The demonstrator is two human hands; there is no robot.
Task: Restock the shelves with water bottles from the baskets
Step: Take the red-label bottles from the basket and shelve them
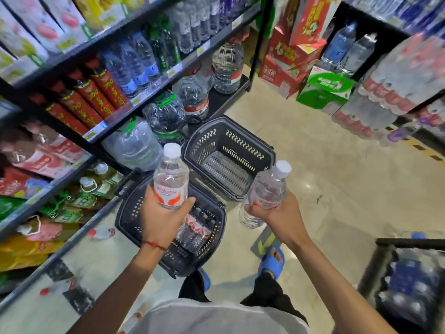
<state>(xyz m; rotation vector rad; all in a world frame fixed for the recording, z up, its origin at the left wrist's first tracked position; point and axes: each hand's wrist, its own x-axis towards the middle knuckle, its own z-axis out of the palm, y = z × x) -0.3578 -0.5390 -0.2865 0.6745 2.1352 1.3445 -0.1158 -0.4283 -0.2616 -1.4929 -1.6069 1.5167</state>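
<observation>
The step in hand looks like lifting two bottles to the shelves [134, 101] at the left of the frame. Each should go in upright, label out, one hand at a time. Centre-left, the left hand [163, 220] wraps fingers and thumb round an upright water bottle [171, 182]. Right of centre, the right hand [274, 213] curls round a tilted second bottle [265, 191]. Under the hands, the near basket [122, 213] holds a few lying bottles [197, 227], and the far basket [192, 143], at centre, looks empty.
</observation>
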